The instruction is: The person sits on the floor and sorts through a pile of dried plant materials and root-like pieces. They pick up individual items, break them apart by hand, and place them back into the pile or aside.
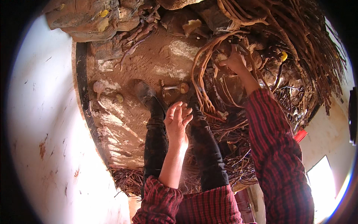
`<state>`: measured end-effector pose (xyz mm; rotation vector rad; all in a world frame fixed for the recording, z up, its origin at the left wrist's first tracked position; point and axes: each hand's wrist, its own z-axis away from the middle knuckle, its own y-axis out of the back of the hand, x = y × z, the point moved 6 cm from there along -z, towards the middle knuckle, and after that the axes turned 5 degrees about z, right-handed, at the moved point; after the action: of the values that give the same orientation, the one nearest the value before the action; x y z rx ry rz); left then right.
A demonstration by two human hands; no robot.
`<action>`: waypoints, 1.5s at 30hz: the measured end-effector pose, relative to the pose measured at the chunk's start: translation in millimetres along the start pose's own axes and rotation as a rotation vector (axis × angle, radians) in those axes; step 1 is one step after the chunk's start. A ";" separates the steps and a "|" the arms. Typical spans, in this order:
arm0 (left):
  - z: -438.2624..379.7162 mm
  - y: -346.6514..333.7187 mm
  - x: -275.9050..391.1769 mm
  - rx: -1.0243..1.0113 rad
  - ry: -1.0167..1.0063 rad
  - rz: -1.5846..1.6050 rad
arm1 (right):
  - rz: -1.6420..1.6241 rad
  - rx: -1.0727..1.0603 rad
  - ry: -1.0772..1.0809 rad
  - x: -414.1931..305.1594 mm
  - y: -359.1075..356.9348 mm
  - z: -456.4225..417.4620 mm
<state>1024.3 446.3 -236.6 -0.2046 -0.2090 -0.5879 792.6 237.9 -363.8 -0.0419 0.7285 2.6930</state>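
Observation:
My left hand [177,120] is raised in front of my legs, palm up, fingers apart and slightly curled, with nothing in it. Farther ahead to the right, my right hand [235,60] reaches in among long brown roots [203,64]. Its thumb is spread away from the fingers; the fingertips are partly hidden, so I cannot tell whether they grip a root. A bundle of bent roots hangs just left of that hand, curving down to the ground. Between my shoes lies a short root piece with a round, cut-looking end [183,88].
A tall heap of thin roots [304,53] rises at the right. Thick woody stumps [84,21] stand at the far left. Small bulb-like pieces [99,87] lie on the dirt floor [151,56]. A white wall [44,112] runs along the left, and more thin roots [128,177] lie behind my legs.

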 end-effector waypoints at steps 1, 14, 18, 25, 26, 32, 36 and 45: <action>-0.3 -0.5 -0.2 -0.006 0.002 0.006 | -0.036 0.017 -0.014 4.2 -3.6 8.3; 1.1 -9.5 -5.6 -0.131 0.045 -0.180 | -0.938 -0.442 -0.414 76.6 -48.8 245.5; 3.1 -17.0 -5.6 -0.174 0.076 -0.239 | -0.857 -0.313 -0.411 112.4 -62.0 234.5; 5.6 -18.7 -0.1 -0.195 0.078 -0.221 | 0.079 -0.057 -0.432 153.2 -43.7 212.2; 5.7 -20.9 -0.8 -0.213 0.083 -0.223 | -0.113 -0.092 -0.418 188.7 -57.8 213.4; 3.0 -10.0 3.6 -0.193 0.032 -0.242 | -1.061 -0.637 -0.322 77.3 -57.4 267.2; -2.1 -14.9 13.2 -0.233 -0.042 -0.245 | -1.291 -0.827 -0.158 6.0 -57.5 261.4; -9.4 -19.5 129.9 -0.145 -0.384 -0.053 | -1.290 -0.841 0.000 -144.7 -52.0 248.6</action>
<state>1120.0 359.8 -210.4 -0.4539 -0.5451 -0.6132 961.4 355.6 -156.2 -0.5105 -0.4172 1.5256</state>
